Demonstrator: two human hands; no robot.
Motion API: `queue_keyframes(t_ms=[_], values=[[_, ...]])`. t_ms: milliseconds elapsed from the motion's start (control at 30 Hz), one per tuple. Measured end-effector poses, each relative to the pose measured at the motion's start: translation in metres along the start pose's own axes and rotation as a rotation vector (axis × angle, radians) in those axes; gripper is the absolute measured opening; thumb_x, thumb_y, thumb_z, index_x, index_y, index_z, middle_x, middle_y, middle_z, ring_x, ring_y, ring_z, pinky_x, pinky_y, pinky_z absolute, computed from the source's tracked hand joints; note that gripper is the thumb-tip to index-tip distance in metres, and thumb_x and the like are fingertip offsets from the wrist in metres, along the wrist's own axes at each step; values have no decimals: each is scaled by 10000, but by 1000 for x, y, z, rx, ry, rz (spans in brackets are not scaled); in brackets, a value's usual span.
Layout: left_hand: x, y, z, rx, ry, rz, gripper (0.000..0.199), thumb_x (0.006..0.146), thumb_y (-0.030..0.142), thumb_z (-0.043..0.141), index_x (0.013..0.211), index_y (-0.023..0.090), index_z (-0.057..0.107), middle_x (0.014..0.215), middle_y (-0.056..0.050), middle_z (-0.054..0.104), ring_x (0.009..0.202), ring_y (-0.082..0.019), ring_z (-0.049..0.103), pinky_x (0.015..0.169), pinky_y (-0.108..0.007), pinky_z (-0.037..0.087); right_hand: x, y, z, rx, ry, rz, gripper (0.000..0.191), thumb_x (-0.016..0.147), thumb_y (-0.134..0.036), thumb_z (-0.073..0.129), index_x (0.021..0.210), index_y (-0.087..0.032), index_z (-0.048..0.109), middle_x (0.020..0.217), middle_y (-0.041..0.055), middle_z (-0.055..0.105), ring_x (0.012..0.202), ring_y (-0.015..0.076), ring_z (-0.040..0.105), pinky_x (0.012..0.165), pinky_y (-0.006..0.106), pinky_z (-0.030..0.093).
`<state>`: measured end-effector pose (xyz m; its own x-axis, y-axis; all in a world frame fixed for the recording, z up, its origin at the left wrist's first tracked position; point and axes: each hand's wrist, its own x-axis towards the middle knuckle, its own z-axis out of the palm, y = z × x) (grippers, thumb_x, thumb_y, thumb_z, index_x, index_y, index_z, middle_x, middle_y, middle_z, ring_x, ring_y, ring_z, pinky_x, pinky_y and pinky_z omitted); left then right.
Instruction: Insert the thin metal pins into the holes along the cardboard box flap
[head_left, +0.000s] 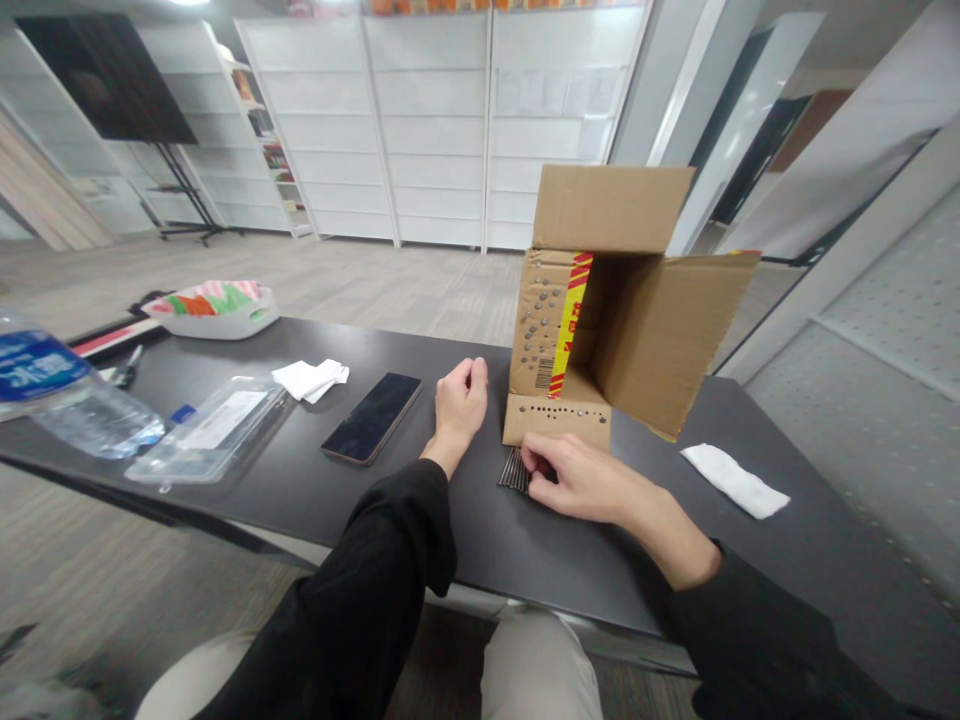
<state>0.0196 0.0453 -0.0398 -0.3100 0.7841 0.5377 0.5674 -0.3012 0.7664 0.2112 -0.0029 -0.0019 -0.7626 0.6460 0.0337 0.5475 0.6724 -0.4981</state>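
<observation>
My left hand (460,402) rests on the table beside the cardboard box, its fingers curled into a loose fist; whatever it may hold is hidden. At the foot of the box, my right hand (574,475) bends over a row of thin dark nails (513,470), fingers curled and fingertips touching them. Whether one is pinched there cannot be made out. The open cardboard box (551,330) has several round metal heads stuck in its left panel. Its lower flap (559,422) carries a line of small holes and a few more heads.
Left of my hands lie a phone (373,418), a folded tissue (311,379), a clear plastic case (214,430) and a large water bottle (82,390). A white basket (214,318) stands behind them. Another tissue (735,481) lies right of the box, near the partition (892,350).
</observation>
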Motion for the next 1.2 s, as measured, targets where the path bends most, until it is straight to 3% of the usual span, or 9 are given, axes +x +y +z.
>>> queue_keyframes(t_ms=[133,300,567,1000,1200], values=[[0,0,0,-6,-1,0,434,958,454,365,616,206,463,560,22,457,565,-128,431,608,-257,325,1,7,-5,-76,153,75,68,798,-146,474,828,-206,486,718,-14,551,629,127,467,608,249,288],[0,-1,0,-3,-5,-17,436,952,469,365,617,208,463,555,21,465,561,-130,439,610,-259,328,2,14,-10,-172,293,327,62,865,-258,483,874,-215,527,728,10,607,629,149,531,577,251,294],[1,-2,1,-4,-1,-1,435,954,459,364,616,206,466,565,17,467,568,-129,440,611,-260,326,2,19,-18,-270,349,641,149,871,-303,483,973,-231,564,827,52,672,748,217,613,560,275,285],[0,-2,0,7,-3,-8,434,951,463,360,615,210,463,561,17,455,573,-133,441,617,-262,326,1,22,-19,-312,351,760,212,871,-342,490,1019,-225,586,929,110,701,885,300,648,627,319,373],[0,-2,0,-8,-3,-8,433,956,459,370,618,205,467,561,26,435,568,-125,430,619,-258,331,1,22,-19,-326,336,770,222,864,-335,489,1016,-217,600,963,124,702,885,296,648,646,324,398]])
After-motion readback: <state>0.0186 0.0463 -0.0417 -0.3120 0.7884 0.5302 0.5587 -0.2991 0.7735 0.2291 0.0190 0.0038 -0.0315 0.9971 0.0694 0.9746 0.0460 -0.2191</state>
